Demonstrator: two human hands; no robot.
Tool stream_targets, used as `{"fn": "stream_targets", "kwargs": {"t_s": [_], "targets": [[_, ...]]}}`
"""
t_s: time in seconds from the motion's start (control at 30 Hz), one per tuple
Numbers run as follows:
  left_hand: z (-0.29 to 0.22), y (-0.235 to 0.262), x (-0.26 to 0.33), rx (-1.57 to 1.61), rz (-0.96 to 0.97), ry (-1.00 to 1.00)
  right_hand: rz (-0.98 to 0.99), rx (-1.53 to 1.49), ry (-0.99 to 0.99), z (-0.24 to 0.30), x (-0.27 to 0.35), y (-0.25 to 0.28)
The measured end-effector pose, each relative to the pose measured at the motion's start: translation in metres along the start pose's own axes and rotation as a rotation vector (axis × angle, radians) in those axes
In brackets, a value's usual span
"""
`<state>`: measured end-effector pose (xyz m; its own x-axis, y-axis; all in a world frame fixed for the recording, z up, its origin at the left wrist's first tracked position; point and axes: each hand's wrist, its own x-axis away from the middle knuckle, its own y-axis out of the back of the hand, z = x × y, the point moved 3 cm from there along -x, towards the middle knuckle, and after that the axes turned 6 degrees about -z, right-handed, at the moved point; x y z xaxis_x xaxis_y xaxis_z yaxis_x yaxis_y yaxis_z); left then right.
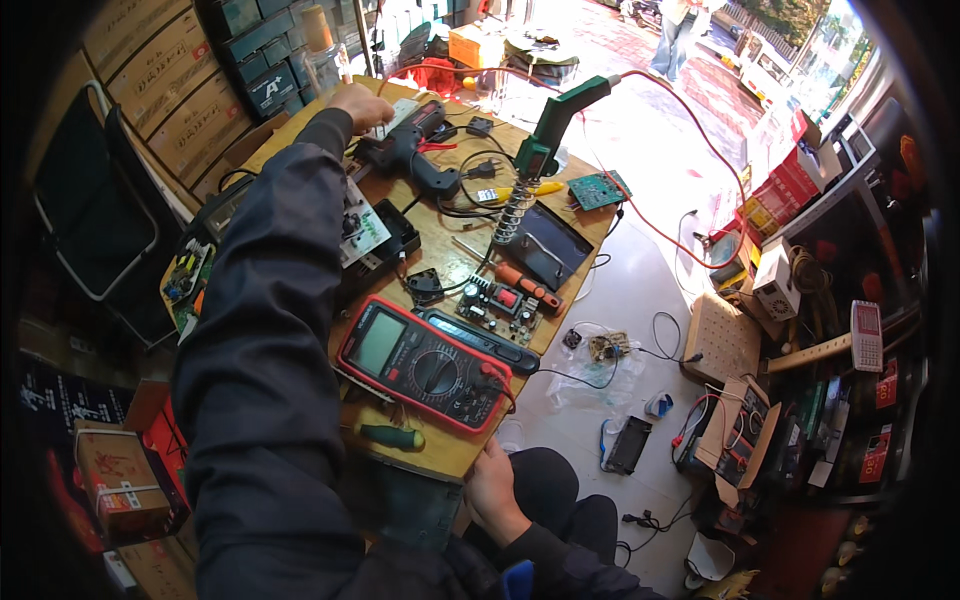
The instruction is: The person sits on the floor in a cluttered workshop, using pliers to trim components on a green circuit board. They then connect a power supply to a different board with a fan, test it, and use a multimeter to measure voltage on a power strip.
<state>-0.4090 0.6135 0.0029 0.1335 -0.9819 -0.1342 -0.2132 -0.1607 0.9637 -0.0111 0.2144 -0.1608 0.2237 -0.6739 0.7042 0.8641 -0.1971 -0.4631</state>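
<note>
My left hand reaches to the far left of the wooden workbench, beside the glass jar and left of the black glue gun. Its fingers are curled down, and whatever they pinch is too small to make out. At the near edge my right hand is closed around the side of a dark drawer; some fingers are hidden. Between my hands lie a red-framed multimeter, a green-handled screwdriver, an orange screwdriver and a circuit board.
A green soldering iron stands upright in a coil holder, its red cord arching right. A teal circuit board overhangs the bench's right edge. Loose cables and an open carton lie on the floor. A person stands outside.
</note>
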Motion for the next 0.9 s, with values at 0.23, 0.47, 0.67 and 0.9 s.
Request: {"fn": "stream_targets", "kwargs": {"t_s": [0.23,0.47,0.67,0.9], "targets": [[-0.006,0.020,0.003,0.053,0.165,0.088,0.012,-0.047,0.042,0.004,0.006,-0.008],[0.014,-0.040,-0.024,-0.266,0.028,0.255,0.022,-0.100,0.006,0.002,-0.001,-0.005],[0.023,-0.054,-0.045,-0.281,0.174,0.172,0.056,-0.136,-0.018,0.006,0.003,-0.011],[-0.010,-0.027,-0.007,-0.006,-0.209,0.533,0.065,-0.135,-0.010,0.005,0.001,-0.010]]}}
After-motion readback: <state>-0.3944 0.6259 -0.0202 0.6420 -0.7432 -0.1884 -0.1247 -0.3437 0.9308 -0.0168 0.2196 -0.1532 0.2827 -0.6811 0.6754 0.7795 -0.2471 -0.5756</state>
